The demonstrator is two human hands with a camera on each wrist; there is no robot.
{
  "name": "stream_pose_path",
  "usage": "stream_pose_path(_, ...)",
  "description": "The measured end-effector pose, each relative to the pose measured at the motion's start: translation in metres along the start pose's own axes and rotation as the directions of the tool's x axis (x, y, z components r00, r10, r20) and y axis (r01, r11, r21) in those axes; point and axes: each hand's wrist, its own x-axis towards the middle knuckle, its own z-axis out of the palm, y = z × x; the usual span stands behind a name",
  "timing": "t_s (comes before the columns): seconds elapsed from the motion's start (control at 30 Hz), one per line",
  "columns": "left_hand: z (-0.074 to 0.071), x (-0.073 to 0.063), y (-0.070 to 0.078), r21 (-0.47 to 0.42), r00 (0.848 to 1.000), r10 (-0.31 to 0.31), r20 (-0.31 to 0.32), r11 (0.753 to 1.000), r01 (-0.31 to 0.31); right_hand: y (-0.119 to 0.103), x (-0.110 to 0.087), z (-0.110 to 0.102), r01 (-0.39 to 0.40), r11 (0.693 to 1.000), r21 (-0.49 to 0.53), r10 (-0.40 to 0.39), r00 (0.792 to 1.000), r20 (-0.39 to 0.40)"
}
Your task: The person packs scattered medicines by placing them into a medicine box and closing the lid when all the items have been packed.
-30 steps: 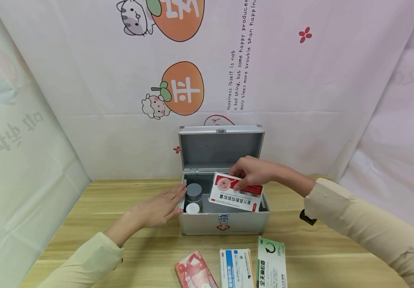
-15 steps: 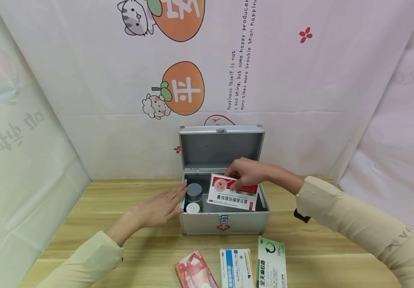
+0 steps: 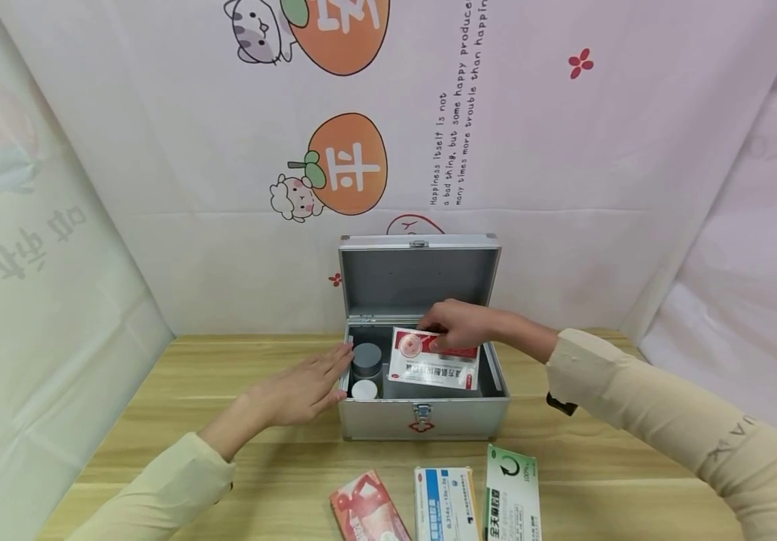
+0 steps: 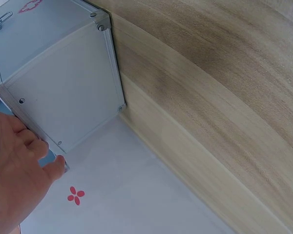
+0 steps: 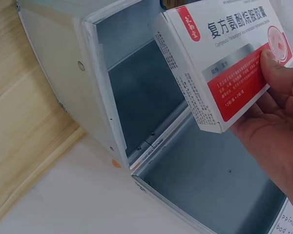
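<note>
The red-and-white medicine box (image 3: 432,368) is, in the head view, held by the right hand (image 3: 458,327), tilted over the mouth of the silver case (image 3: 385,421). Taking that case as a clock, the box has shifted over the last second away from the 3 o'clock wall and back from the rim at 6, and sits less askew; I judge it better lined up with the opening. Whether it touches the case floor I cannot tell. The grey-capped bottle (image 3: 367,361) stands at 9, the white-capped bottle (image 3: 364,389) at 8. The left hand (image 3: 299,391), also at 9, has stayed put, fingers nearly straight against the rim. On the table (image 3: 280,481), the pink box (image 3: 371,511) lies between 6 and 7, the blue-and-white box (image 3: 445,503) just short of 6, the green-and-white box (image 3: 513,500) near 5.

In the left wrist view, the left hand is at 8 o'clock, fingers lightly bent at the case's edge, probably steadying it.

In the right wrist view, the box is at 2 o'clock, gripped narrowly, thumb on its printed face and fingers behind, with the raised lid (image 5: 210,195) between 4 and 5
</note>
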Motion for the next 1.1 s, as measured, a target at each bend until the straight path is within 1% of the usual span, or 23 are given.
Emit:
stream_pose_path(0.13,-0.001,0.001,0.001,0.000,1.000,-0.007,0.011,1.000,0.007,0.003,0.002,0.003,0.015,1.000,0.012,-0.015,1.000,0.020)
stream_pose_path(0.23,-0.001,0.000,0.001,-0.001,1.000,-0.011,0.010,1.000,0.011,0.003,0.003,0.006,0.005,1.000,0.008,-0.005,1.000,0.024)
stream_pose_path(0.33,-0.002,-0.001,0.001,-0.001,1.000,-0.009,0.004,1.000,0.009,0.005,0.005,0.009,-0.008,1.000,-0.014,0.008,1.000,0.008)
stream_pose_path(0.5,-0.003,-0.001,0.003,-0.005,1.000,-0.018,0.009,1.000,0.018,0.007,0.007,0.014,-0.008,0.999,-0.035,0.007,1.000,-0.020)
stream_pose_path(0.83,-0.001,0.000,0.002,-0.018,1.000,-0.021,0.011,1.000,0.022,0.008,0.012,0.022,-0.054,0.999,0.006,0.054,0.998,-0.045)
stream_pose_path(1.1,0.000,0.000,0.000,-0.016,1.000,-0.023,0.007,1.000,0.023,0.009,0.014,0.025,-0.067,0.998,0.005,0.067,0.996,-0.061)
